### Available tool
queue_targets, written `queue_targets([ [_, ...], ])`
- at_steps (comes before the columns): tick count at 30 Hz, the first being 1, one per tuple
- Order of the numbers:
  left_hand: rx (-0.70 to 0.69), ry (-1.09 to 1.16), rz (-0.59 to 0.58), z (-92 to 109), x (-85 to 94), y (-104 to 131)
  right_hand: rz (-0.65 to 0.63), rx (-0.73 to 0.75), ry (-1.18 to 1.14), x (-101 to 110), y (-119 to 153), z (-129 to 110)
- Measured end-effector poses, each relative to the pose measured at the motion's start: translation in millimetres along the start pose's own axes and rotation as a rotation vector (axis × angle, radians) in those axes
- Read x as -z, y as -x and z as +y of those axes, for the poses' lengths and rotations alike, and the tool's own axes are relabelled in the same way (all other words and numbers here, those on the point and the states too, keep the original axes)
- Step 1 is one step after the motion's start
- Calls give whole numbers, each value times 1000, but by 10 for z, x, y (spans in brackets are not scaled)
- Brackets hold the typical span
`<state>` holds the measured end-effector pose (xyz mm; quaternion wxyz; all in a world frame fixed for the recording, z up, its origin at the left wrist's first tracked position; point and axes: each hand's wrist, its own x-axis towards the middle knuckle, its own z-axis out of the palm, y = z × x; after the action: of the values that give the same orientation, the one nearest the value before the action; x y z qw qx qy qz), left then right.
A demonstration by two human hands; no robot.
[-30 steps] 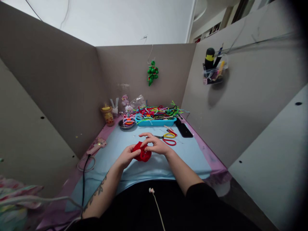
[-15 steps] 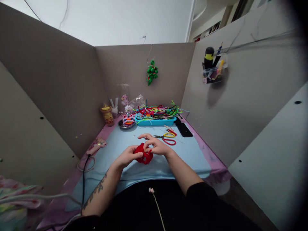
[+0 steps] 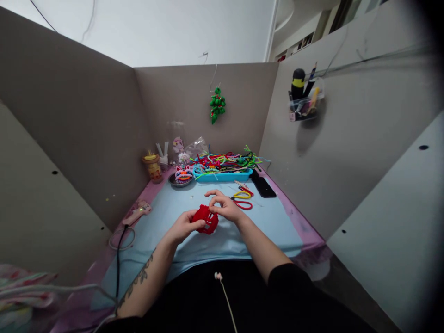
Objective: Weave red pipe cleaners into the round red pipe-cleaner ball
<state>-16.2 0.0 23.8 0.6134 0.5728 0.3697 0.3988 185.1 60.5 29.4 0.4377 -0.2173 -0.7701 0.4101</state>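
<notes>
A rounded red openwork piece (image 3: 211, 224), seemingly twisted from fuzzy craft cord, is held above the blue cloth. My left hand (image 3: 186, 225) grips its left side, thumb across the front. At its upper right edge my right hand (image 3: 225, 207) pinches with thumb and index finger, the other fingers raised. What exactly lies in that pinch is too small to make out. Just beyond my right hand lie scissors (image 3: 243, 205) with one yellow and one red handle, their blades partly hidden by the hand.
Behind the hands, a blue tray (image 3: 224, 176) is heaped with colourful fuzzy stems. Left of it, a metal dish (image 3: 177, 183) carries a striped craft face. A black phone (image 3: 264, 187) lies right, a pink corded tool (image 3: 137, 213) left. Grey panels (image 3: 166, 101) enclose the table.
My right hand has shifted slightly up and right, from over the red piece's middle to its upper edge. More of the piece's openwork front shows now. My left hand keeps its grip.
</notes>
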Motion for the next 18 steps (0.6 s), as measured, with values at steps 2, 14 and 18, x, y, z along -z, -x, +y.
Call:
queue_targets([
  [2,-10,-17,18,19,-13,7,15,8,21,4,-3,10],
  [14,-90,-239,43,64,-22,46,-105,-174,-138,-11,-21,69],
  [18,-66,-144,47,51,-44,23,-125,-193,-145,1,7,78],
])
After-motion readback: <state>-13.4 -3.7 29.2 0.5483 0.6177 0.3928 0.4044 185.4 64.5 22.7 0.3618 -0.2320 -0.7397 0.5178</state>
